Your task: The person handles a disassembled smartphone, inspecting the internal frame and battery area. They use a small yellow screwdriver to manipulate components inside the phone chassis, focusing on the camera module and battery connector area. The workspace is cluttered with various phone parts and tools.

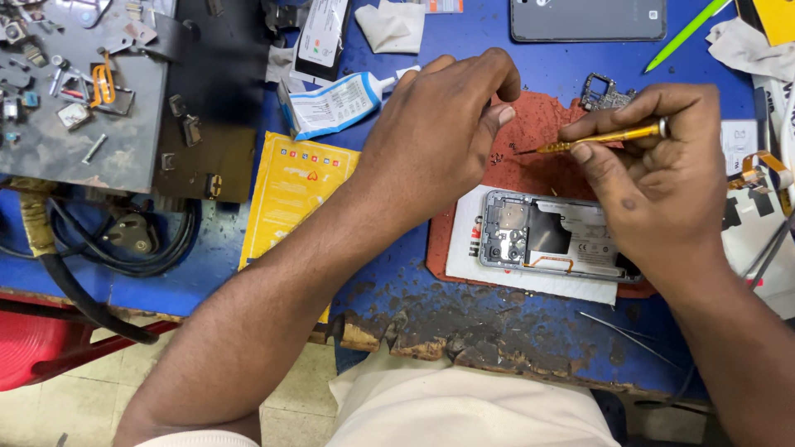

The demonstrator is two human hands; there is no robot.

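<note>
An opened phone [546, 236] lies back-up on a white sheet over a red mat [538, 132], its circuit board and battery exposed. My right hand [662, 174] grips a slim gold screwdriver [600, 138] whose tip points left toward tiny screws on the mat. My left hand [439, 132] hovers over the mat's left part, thumb and fingers pinched near the screwdriver tip; whether anything sits between them is too small to tell. A small metal phone part [606, 91] lies on the mat behind the screwdriver.
A glue tube [339, 101], a yellow packet [294, 194], a grey phone [588, 18] and a green pen [683, 35] lie on the blue bench. A dark tray of parts [83, 91] stands at left, cables [124, 248] below it. Thin tweezers [629, 335] rest near the chipped front edge.
</note>
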